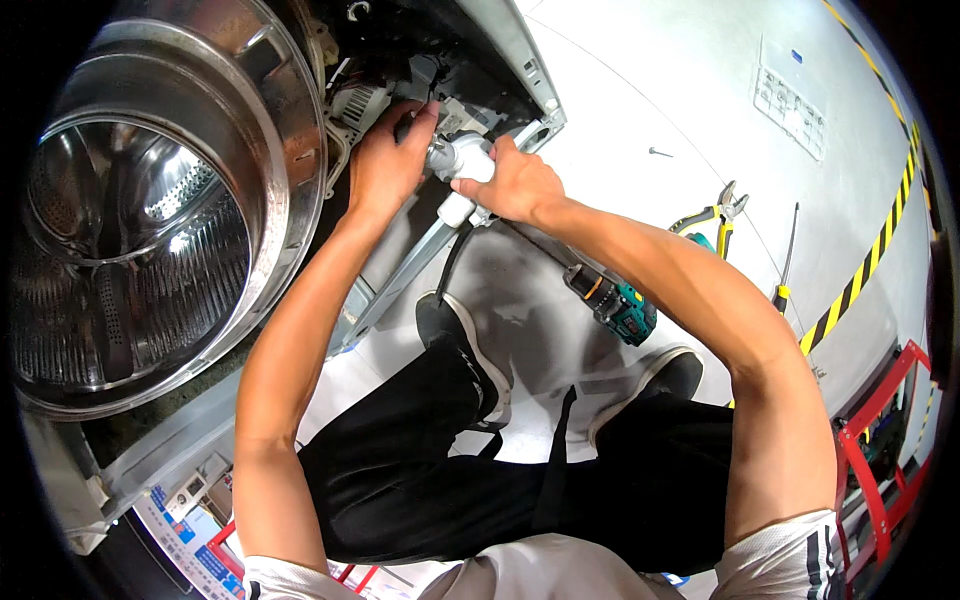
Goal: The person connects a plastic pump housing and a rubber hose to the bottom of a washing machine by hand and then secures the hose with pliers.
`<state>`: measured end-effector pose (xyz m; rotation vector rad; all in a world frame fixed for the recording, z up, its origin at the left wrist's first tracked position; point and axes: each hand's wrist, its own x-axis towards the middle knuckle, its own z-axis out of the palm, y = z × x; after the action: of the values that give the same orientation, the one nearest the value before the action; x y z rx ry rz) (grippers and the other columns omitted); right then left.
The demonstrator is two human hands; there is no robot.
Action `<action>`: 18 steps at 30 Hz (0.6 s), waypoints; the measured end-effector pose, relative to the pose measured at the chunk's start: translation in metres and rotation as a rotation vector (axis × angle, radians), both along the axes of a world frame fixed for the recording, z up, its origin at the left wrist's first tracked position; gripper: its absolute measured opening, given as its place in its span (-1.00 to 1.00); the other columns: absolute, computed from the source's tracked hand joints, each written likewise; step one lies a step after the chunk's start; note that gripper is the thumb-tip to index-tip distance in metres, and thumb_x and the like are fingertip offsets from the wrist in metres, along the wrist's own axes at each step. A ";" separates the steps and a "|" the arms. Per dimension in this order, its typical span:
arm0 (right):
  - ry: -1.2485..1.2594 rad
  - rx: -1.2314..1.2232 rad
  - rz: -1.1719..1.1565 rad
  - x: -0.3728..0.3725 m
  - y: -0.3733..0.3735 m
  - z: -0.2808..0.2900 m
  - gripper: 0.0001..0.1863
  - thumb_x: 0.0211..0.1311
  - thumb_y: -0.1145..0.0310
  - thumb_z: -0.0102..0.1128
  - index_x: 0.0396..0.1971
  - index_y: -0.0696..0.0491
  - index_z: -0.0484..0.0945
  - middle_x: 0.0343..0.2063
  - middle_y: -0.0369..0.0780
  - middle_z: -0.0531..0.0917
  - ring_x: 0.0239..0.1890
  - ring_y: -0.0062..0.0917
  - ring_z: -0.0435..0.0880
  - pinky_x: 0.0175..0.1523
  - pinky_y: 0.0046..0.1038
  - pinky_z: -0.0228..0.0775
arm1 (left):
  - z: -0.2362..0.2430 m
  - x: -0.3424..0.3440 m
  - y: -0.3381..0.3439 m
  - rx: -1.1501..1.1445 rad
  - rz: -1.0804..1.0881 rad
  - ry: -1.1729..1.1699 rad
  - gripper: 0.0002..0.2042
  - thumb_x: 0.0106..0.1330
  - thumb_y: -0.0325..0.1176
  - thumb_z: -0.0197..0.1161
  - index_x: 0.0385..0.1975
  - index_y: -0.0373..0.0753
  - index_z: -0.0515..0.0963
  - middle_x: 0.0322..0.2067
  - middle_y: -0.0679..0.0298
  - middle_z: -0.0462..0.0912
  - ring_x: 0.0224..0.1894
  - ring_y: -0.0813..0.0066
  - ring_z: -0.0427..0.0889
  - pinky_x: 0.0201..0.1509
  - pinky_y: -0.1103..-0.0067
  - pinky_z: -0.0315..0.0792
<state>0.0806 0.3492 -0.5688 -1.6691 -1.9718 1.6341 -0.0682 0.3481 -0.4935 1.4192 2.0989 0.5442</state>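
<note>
Crouching beside steel drum (140,210) at frame left. Left hand (385,160), upper centre, fingers curled against dark inner parts of opened washer; whether anything is pinched, cannot tell. Right hand (510,185) just beside, clamped on white plastic fitting (465,165). Risk: fitting slipping or cracking if twisted hard. Further right on floor: cordless drill (612,303), pliers (712,215), screwdriver (785,265), underfoot and easily kicked.

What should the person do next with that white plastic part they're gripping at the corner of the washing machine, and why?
Probably keep easing the white plastic part free of the machine's open corner, steadying it with both hands. The right hand is wrapped around it and the left hand holds it from the other side, close to the wiring. The cordless drill and pliers lie unused on the floor.
</note>
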 end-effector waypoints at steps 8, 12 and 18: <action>-0.049 0.001 0.022 -0.004 -0.003 0.004 -0.24 -0.01 -0.20 0.20 -0.03 0.20 0.40 -0.17 0.02 0.61 -0.05 -0.17 0.59 0.01 -0.27 0.42 | -0.022 -0.004 0.007 0.103 -0.159 0.215 -0.53 0.25 0.04 0.13 -0.10 -0.28 0.48 -0.32 0.14 0.60 -0.46 0.42 0.57 -0.44 0.53 0.49; -0.060 0.058 0.060 -0.004 -0.008 0.005 -0.30 0.01 -0.19 0.19 -0.07 0.16 0.46 -0.16 -0.01 0.61 -0.05 -0.21 0.59 0.01 -0.27 0.43 | -0.014 -0.009 0.000 0.012 -0.182 0.217 -0.52 0.28 0.08 -0.03 -0.06 -0.22 0.44 -0.22 -0.08 0.59 -0.16 -0.09 0.56 -0.10 0.34 0.42; -0.074 0.164 0.104 -0.005 -0.011 0.002 -0.32 0.03 -0.17 0.17 -0.10 0.16 0.45 -0.19 0.04 0.58 -0.08 -0.12 0.57 0.00 -0.23 0.42 | -0.004 -0.016 -0.019 -0.114 -0.069 -0.050 -0.51 0.35 0.04 -0.15 0.03 -0.26 0.38 -0.33 0.11 0.53 -0.33 0.40 0.55 -0.33 0.50 0.47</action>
<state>0.0756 0.3383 -0.5669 -1.6148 -2.1957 1.4156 -0.0842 0.3293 -0.4970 1.3934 2.0006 0.4224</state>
